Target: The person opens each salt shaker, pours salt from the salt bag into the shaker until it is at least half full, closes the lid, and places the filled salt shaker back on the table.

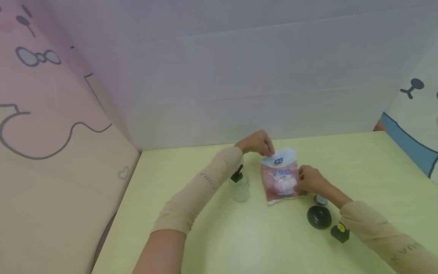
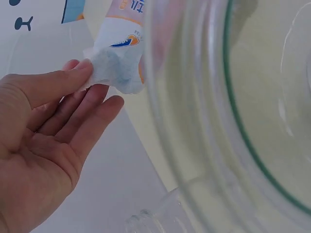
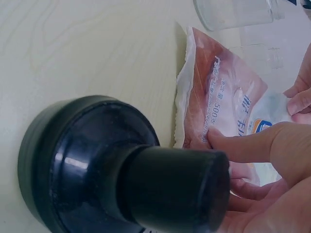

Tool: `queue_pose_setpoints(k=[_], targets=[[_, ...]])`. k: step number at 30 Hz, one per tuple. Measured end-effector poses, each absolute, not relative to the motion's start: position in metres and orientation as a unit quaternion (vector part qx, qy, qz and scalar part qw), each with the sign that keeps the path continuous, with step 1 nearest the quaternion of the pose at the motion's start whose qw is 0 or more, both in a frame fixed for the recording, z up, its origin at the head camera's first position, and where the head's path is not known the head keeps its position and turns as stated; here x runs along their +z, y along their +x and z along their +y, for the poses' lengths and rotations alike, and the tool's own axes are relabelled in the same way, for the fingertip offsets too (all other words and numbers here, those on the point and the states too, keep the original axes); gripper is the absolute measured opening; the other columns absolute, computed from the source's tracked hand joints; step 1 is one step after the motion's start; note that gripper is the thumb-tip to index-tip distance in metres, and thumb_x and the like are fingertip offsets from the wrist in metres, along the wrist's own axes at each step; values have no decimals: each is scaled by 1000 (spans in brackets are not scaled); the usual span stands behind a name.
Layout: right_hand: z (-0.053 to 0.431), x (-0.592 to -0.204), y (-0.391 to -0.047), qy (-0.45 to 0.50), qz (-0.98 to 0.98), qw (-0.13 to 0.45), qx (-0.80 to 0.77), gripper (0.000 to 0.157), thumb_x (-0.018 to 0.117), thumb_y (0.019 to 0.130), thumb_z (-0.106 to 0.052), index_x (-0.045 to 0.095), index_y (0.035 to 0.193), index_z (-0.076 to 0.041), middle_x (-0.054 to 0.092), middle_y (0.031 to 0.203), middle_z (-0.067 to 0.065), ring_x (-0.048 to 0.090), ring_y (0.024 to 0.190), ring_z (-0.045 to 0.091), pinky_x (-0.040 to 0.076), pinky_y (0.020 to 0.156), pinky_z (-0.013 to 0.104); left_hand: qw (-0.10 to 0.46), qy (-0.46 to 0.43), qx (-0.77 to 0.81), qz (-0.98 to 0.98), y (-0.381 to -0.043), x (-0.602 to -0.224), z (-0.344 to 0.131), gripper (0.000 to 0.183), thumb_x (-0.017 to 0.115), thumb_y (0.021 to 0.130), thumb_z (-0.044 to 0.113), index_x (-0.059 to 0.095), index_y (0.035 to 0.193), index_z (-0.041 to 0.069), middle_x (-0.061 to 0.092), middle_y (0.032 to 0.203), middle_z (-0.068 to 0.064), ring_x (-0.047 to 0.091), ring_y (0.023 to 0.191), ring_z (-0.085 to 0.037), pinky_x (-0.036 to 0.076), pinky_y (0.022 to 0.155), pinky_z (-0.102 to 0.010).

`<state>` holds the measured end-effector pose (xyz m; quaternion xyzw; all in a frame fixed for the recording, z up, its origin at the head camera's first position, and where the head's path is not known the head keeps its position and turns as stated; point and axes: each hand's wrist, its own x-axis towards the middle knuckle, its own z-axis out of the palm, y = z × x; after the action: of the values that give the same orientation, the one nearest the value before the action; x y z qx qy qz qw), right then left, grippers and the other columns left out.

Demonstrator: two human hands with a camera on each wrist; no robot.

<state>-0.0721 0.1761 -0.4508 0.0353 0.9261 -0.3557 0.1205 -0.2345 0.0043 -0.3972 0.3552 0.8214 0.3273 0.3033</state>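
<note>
A plastic bag (image 1: 280,179) with a pink-brown front, white top and printed lettering stands tilted on the table. At its upper left corner, my left hand (image 1: 258,144) pinches the crumpled white end between thumb and fingers, as the left wrist view shows (image 2: 58,107). Lower on the opposite side, my right hand (image 1: 312,179) holds the bag's edge, its thumb (image 3: 238,145) across the printed front and the other fingers behind. Just left of the bag is a clear glass jar (image 1: 240,190), partly behind the left forearm in the head view.
A black piece (image 1: 237,175) shows at the jar's top. Near the right forearm lie a small grey disc (image 1: 321,199), a round black object (image 1: 319,217) with a thick knob, and a black angular piece (image 1: 340,233) bearing a yellow spot. A pale curtain (image 1: 219,83) hangs behind the table.
</note>
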Motion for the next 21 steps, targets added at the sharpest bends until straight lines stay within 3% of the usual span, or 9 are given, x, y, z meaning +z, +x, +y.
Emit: queue_pose_setpoints(k=[5, 11, 21], targets=[[175, -450, -72, 24, 913, 140, -383, 35, 71, 71, -2, 55, 95, 16, 61, 82, 19, 57, 69, 25, 54, 59, 34, 322, 359, 353, 802, -232, -391, 0, 11, 65, 80, -10, 68, 76, -1, 67, 85, -9, 66, 76, -19, 58, 64, -28], [177, -449, -71, -22, 913, 136, -385, 17, 69, 72, -3, 61, 83, 8, 57, 69, 7, 50, 61, 18, 47, 54, 30, 308, 378, 379, 786, -220, -377, -12, 10, 66, 79, -9, 65, 74, 0, 65, 81, -12, 66, 73, -22, 59, 61, -33], [188, -453, -70, -78, 928, 87, -355, 26, 76, 76, -11, 61, 88, 7, 57, 73, 5, 49, 65, 16, 43, 56, 29, 271, 376, 415, 783, -197, -370, -26, 12, 69, 77, -8, 64, 75, 3, 64, 76, -11, 64, 68, -20, 59, 59, -34]])
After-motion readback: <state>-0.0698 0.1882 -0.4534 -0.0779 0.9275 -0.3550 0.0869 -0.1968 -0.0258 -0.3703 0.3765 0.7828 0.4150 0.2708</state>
